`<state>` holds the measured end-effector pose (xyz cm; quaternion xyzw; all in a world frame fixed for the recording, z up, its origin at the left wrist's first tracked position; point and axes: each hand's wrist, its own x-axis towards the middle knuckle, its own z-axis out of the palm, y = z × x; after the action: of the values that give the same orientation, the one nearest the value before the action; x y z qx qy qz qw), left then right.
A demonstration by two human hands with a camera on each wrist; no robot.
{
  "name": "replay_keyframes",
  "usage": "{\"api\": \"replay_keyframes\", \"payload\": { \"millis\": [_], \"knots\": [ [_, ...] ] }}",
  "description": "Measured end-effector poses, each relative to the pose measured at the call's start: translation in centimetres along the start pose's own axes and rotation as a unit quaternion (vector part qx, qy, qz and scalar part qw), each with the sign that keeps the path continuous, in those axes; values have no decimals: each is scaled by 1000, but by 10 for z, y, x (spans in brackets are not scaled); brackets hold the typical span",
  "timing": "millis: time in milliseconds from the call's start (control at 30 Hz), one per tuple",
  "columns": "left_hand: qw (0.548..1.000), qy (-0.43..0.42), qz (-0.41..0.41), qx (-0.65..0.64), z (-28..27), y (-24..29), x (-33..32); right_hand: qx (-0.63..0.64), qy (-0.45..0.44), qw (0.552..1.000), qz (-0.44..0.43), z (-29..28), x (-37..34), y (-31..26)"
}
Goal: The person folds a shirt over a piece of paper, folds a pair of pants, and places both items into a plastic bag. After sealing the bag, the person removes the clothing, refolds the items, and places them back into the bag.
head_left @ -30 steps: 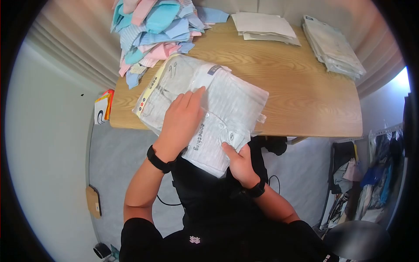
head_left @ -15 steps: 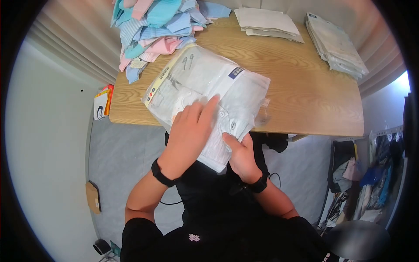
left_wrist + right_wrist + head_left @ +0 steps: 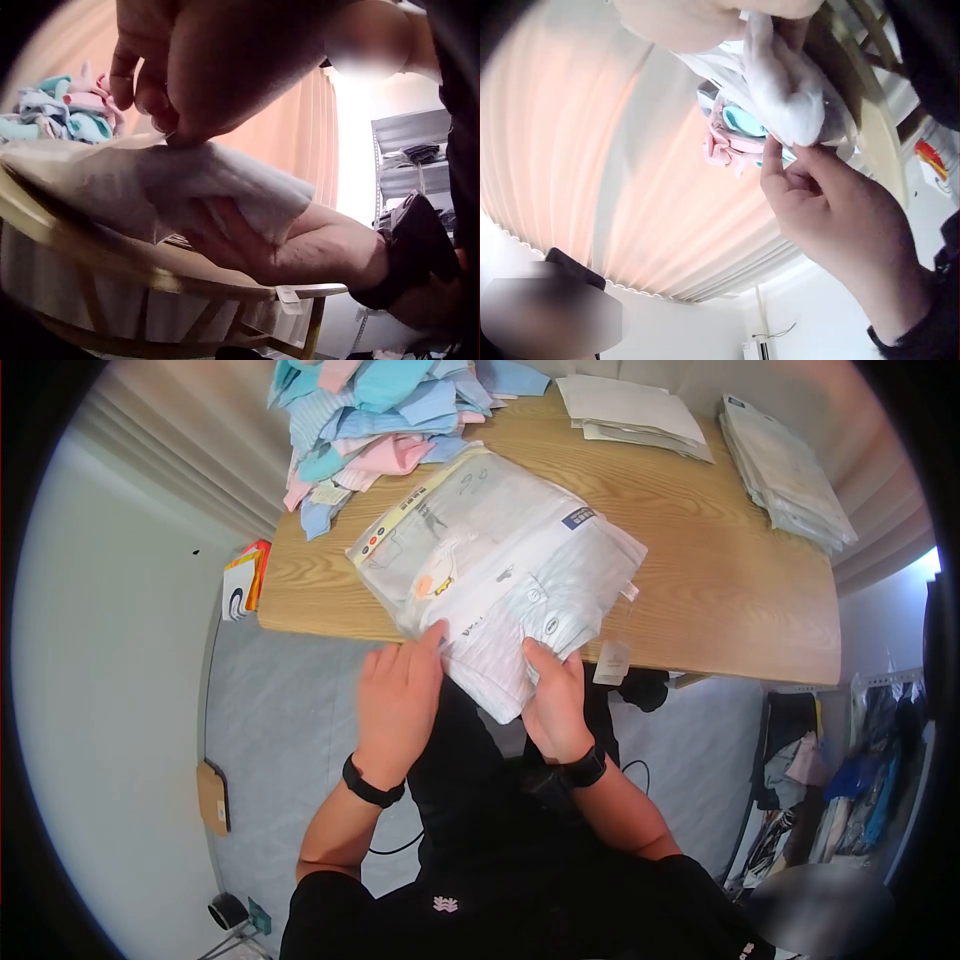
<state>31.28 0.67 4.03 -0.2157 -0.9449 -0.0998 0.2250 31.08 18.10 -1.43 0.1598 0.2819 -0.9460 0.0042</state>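
A pale grey folded garment (image 3: pixel 590 582) with a buttoned placket lies partly in a clear plastic bag (image 3: pixel 408 558) with a printed yellow strip, over the table's front edge. My right hand (image 3: pixel 556 705) grips the garment's near right part, thumb on top and fingers underneath, as the left wrist view also shows. At the near left side, my left hand (image 3: pixel 398 700) pinches the bag's edge between thumb and forefinger; the right wrist view shows this pinch beside the garment's rolled edge (image 3: pixel 806 112). A white hang tag (image 3: pixel 612 663) dangles to the right of the right hand.
A heap of pink, blue and turquoise clothes (image 3: pixel 385 420) is at the back left of the wooden table (image 3: pixel 720 595). White sheets (image 3: pixel 635 410) are stacked at the back, and bagged flat packs (image 3: pixel 785 470) at the back right. Clothes hang on a rack (image 3: pixel 850 760) at right.
The left hand has drawn back from the top of the garment to the bag's near left edge. The package has shifted right and away from the body, with the right hand still gripping it.
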Motion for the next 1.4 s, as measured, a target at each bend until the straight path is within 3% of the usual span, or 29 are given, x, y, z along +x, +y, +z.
{"api": "replay_keyframes", "payload": {
  "millis": [267, 467, 667, 767, 967, 1267, 1400],
  "knots": [
    [994, 33, 46, -89, 7, 28, -3, 16, 25, 999, 26, 7, 4, 5],
    [995, 21, -48, -79, 9, 21, -10, 26, 16, 999, 25, 7, 9, 4],
    [996, 25, 14, -85, 5, 13, -13, 38, 1, 999, 6, 5, 18, 8],
    [995, 48, -32, -87, 5, 20, -7, 40, -2, 999, 3, 7, 17, 10],
    [992, 109, -24, -64, 8, 10, -11, 36, 13, 999, -2, 13, 14, 7],
    [983, 89, 30, -155, 6, 18, -14, 44, 19, 999, -15, 17, 11, 13],
    [978, 39, -2, -206, 2, 10, -8, 23, -16, 999, -29, 10, 8, 14]
  ]
}}
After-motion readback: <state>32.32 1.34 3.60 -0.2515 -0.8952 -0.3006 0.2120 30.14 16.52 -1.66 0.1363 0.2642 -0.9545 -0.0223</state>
